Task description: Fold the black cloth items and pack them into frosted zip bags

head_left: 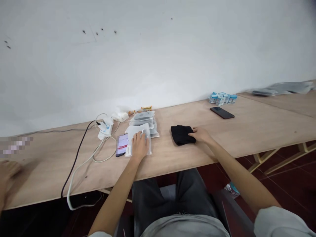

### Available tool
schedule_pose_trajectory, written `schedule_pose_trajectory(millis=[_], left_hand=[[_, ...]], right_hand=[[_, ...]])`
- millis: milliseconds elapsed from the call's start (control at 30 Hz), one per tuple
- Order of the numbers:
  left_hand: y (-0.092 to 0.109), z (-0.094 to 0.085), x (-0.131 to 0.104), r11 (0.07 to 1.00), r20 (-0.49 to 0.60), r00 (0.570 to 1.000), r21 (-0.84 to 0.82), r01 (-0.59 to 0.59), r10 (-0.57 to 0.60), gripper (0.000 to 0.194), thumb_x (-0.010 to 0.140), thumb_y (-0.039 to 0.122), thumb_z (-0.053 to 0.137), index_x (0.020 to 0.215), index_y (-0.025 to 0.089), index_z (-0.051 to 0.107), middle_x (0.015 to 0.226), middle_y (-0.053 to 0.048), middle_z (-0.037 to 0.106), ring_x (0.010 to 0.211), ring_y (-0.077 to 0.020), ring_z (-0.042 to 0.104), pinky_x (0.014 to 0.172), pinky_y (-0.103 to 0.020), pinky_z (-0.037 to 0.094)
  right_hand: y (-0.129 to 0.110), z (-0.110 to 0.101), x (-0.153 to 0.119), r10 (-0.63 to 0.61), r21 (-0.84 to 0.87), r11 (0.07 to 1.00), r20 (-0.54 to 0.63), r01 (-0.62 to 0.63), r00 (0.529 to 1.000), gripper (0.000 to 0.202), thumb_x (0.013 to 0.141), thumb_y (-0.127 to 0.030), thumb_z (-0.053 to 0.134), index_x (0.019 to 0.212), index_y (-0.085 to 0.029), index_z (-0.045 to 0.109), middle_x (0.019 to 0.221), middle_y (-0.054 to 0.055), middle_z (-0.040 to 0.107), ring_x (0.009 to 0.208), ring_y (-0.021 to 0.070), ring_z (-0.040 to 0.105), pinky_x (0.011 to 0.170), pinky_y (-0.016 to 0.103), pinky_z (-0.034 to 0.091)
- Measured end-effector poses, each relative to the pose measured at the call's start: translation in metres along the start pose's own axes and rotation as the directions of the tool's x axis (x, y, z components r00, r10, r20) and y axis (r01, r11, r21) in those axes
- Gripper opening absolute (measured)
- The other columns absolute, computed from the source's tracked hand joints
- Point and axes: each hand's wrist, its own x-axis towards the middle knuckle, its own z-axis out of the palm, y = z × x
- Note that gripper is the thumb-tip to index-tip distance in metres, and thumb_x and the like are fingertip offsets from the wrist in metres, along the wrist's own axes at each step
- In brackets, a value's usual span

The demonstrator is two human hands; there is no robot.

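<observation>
A folded black cloth (182, 135) lies on the wooden table, right of centre. My right hand (200, 134) touches its right edge, with the thumb and fingertips pressed together on the fabric. On the left, my left hand (140, 144) rests with fingers spread on a clear-white plastic bag (132, 131) that has a small white label. This bag partly covers a phone with a lit screen (121, 144). Behind it sits a stack of similar bags (143, 116) with dark contents.
White and black cables (84, 161) run from a power strip (105, 129) over the table's front edge. Small blue-white boxes (222, 98) and a dark phone (222, 112) stand back right. Flat bags (281, 89) lie farther right. Another person's hand (10, 169) is far left.
</observation>
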Motion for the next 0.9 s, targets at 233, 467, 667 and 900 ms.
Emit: schedule_pose_trajectory(millis=[233, 467, 667, 900], left_hand=[[-0.002, 0.006, 0.000, 0.999, -0.013, 1.000, -0.052, 0.004, -0.005, 0.028, 0.091, 0.026, 0.047, 0.114, 0.015, 0.058, 0.132, -0.016, 0.052, 0.121, -0.0339, 0.044, 0.095, -0.047, 0.043], [-0.004, 0.002, 0.001, 0.999, -0.065, 0.998, -0.045, -0.004, 0.001, 0.030, 0.092, 0.028, 0.047, 0.116, 0.015, 0.058, 0.130, -0.016, 0.053, 0.119, -0.0344, 0.046, 0.094, -0.047, 0.043], [0.031, -0.016, -0.003, 0.987, -0.031, 0.987, -0.029, -0.156, 0.155, 0.028, 0.094, 0.028, 0.044, 0.115, 0.017, 0.060, 0.132, -0.014, 0.053, 0.121, -0.0327, 0.046, 0.098, -0.046, 0.040], [0.104, -0.007, 0.003, 0.941, 0.158, 0.928, -0.093, -0.327, 0.338, 0.043, 0.089, 0.046, 0.055, 0.118, 0.015, 0.059, 0.143, -0.016, 0.045, 0.130, -0.0351, 0.040, 0.105, -0.050, 0.036]], right_hand=[[0.022, -0.056, 0.002, 0.120, -0.057, 0.991, -0.052, -0.123, 0.991, 0.026, 0.073, -0.031, 0.067, 0.050, -0.019, 0.060, 0.086, 0.009, 0.074, 0.099, 0.0320, 0.067, 0.078, 0.032, 0.050], [-0.054, -0.046, -0.011, -0.309, 0.219, 0.927, -0.009, 0.304, 0.951, 0.036, 0.089, -0.050, 0.050, 0.091, -0.025, 0.076, 0.140, 0.004, 0.056, 0.128, 0.0272, 0.053, 0.108, 0.040, 0.039], [-0.035, -0.020, -0.016, -0.354, 0.022, 0.935, 0.001, 0.354, 0.935, 0.036, 0.090, -0.048, 0.050, 0.090, -0.020, 0.073, 0.141, 0.012, 0.053, 0.131, 0.0307, 0.048, 0.112, 0.046, 0.034], [0.004, 0.001, -0.018, -0.217, -0.284, 0.927, 0.121, 0.244, 0.969, 0.036, 0.080, -0.045, 0.065, 0.104, -0.017, 0.067, 0.145, 0.017, 0.047, 0.132, 0.0360, 0.044, 0.109, 0.052, 0.033]])
